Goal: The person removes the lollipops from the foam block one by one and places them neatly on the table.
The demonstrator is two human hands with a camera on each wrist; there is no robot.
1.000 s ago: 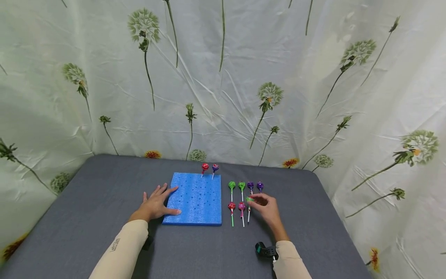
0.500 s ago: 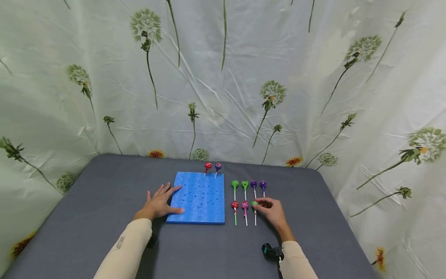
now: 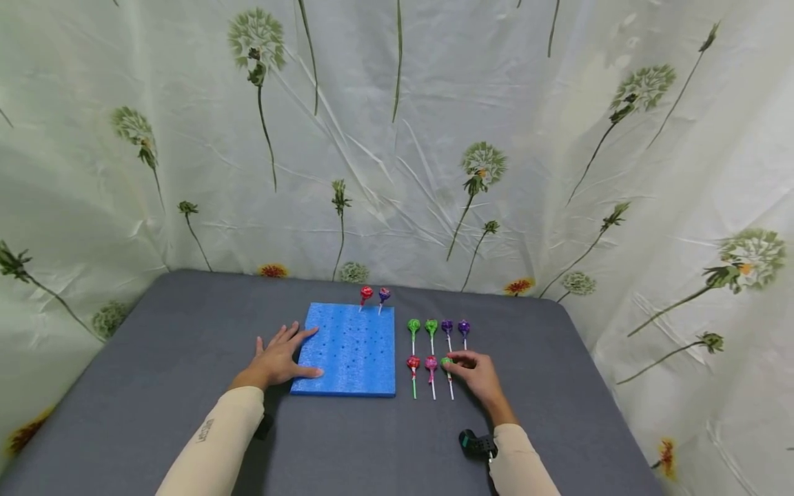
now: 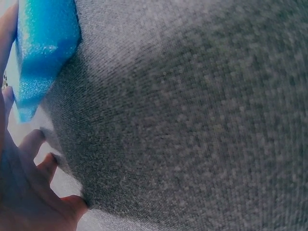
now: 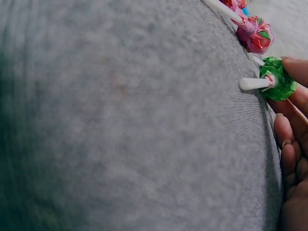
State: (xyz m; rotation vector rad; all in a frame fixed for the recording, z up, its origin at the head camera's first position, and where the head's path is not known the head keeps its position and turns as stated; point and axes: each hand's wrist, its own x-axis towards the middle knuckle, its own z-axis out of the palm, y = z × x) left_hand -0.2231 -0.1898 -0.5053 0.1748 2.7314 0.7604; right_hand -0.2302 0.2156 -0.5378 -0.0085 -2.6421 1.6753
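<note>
Pinching the green lollipop (image 5: 278,79) in right hand (image 3: 480,377), three o'clock of blue board (image 3: 350,344); resting left hand (image 3: 275,362), spread, on its nine-o'clock edge; best squeeze gently, aligning the stick (image 5: 254,84).

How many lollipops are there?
9 visible: two lollipops in the board; right of it, four more in the far row; nearer, a red one, pink one and green one in the right hand, which may hide more.
</note>
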